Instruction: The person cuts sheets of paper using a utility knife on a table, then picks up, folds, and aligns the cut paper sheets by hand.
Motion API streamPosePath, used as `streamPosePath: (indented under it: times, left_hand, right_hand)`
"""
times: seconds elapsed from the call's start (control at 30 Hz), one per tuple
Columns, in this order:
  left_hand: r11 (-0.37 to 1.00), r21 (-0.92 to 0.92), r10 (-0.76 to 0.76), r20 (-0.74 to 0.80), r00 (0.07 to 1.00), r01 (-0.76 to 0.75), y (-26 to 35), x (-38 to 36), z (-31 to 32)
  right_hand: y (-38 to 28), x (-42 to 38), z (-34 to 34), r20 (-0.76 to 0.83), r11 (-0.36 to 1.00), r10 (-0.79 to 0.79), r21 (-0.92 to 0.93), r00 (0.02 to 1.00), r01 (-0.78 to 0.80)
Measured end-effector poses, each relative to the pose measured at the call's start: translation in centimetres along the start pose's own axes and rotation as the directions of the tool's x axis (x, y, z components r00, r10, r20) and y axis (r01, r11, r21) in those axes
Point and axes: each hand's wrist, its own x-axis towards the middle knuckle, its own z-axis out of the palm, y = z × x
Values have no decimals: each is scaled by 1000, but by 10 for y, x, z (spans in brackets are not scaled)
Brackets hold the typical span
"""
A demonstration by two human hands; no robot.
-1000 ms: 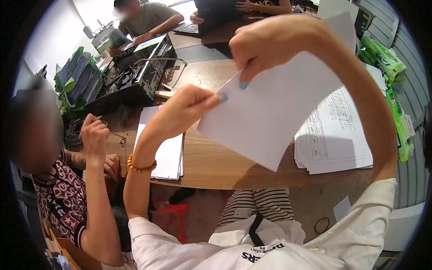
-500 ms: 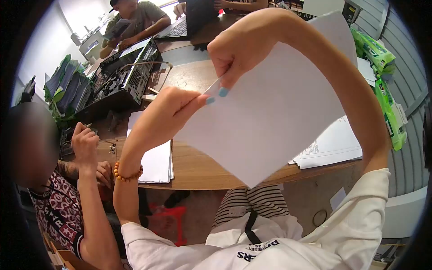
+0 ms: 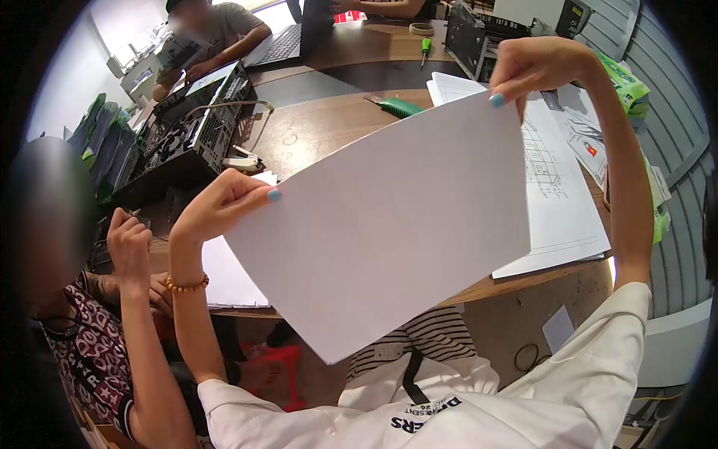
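Note:
A white sheet of paper hangs tilted over the table's front edge, its blank side facing me. My left hand pinches its upper left corner between thumb and fingers. At the upper right corner, my right hand grips the same sheet, held higher than the left. Behind the sheet on the right lie printed drawings with line diagrams, partly covered by it. A pile of white papers rests beneath my left wrist.
An opened computer case stands left of a laptop. A green-handled tool, a green screwdriver, a tape roll and a stapler lie on the table. One person sits close at left; others sit across.
My hands have moved apart, the left one leftward and down, the right one far to the right. The paper's upper edge is now stretched out between them.

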Motion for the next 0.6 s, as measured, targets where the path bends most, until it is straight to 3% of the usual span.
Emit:
streamPosePath:
  times: [0.07,0.1,0.13,0.2,0.27,0.3,0.33,0.37,0.4,0.43,0.5,0.53,0.6]
  left_hand:
    - [995,94,-42,-23,999,44,-23,-9,-6]
    - [994,94,-46,-28,999,48,-31,-15,-1]
    - [988,-54,-155,-204,967,147,-38,-25,7]
    - [934,-276,-338,-484,807,225,-72,-42,26]
    - [842,-494,-456,-434,777,218,-97,-51,43]
    - [801,-552,-507,-420,752,231,-98,-53,55]
    - [736,-643,-554,-390,736,213,-82,-48,69]
    - [663,-725,-593,-358,721,186,-65,-43,83]
    - [602,-771,-634,-303,712,208,-61,-45,91]
    - [562,-793,-640,-237,731,235,-44,-46,96]
    - [408,-894,-497,-49,866,184,-40,-59,96]
    - [399,-886,-610,-63,790,237,-32,-62,102]
    - [353,-891,-783,-114,612,285,-6,-59,119]
  right_hand:
    - [17,-20,-2,18,965,20,261,1000,-24]
    - [29,-31,-1,20,966,14,260,1000,-19]
    - [43,-41,1,-70,963,86,260,994,-65]
    - [60,-42,14,-198,947,165,306,966,-99]
    - [56,-20,64,-461,948,95,313,882,61]
    - [33,-8,85,-505,993,-85,27,859,114]
    - [7,3,107,-515,985,-156,-20,843,170]
    - [-6,16,129,-480,981,-191,-118,856,153]
    - [-25,23,142,-432,966,-148,-257,889,36]
    - [-32,34,163,-506,909,-266,-415,821,39]
    - [-30,43,186,-515,908,-385,-362,766,212]
    - [-28,42,190,-510,907,-391,-357,766,225]
    - [-19,33,194,-459,934,-319,-2,829,358]
